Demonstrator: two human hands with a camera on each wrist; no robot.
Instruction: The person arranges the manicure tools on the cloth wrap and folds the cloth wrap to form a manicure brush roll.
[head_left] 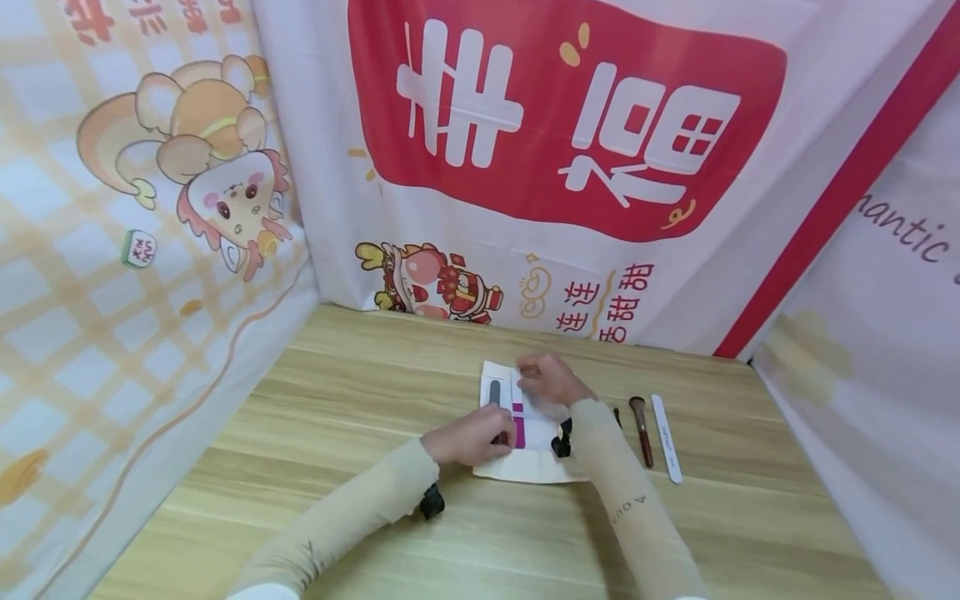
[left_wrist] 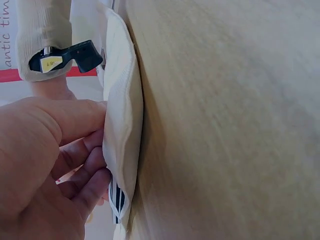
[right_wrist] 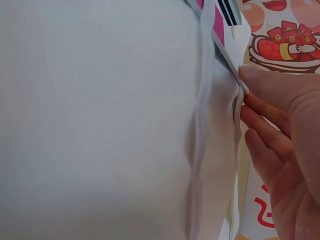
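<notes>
A cream cloth pouch [head_left: 528, 468] lies unfolded on the table, its pockets facing up. A grey nail file [head_left: 494, 392] stands in its left part. Beside that is a flat nail file with magenta and white bands [head_left: 518, 408]. My right hand [head_left: 553, 382] pinches the far end of this banded file [right_wrist: 230, 62] between thumb and fingertips, close by the pouch's edge. With curled fingers, my left hand [head_left: 472, 435] grips the pouch [left_wrist: 122, 100] at the pocket's edge, over the lower magenta part. Dark-striped strips [left_wrist: 118, 197] show below the left fingers at the pocket opening.
To the right of the pouch lie a makeup brush [head_left: 642, 433], a white nail file [head_left: 666, 439] and a small dark stick [head_left: 617, 417], partly behind the right sleeve. Printed cloth hangings [head_left: 450, 250] stand along the back and sides of the wooden table [head_left: 360, 392].
</notes>
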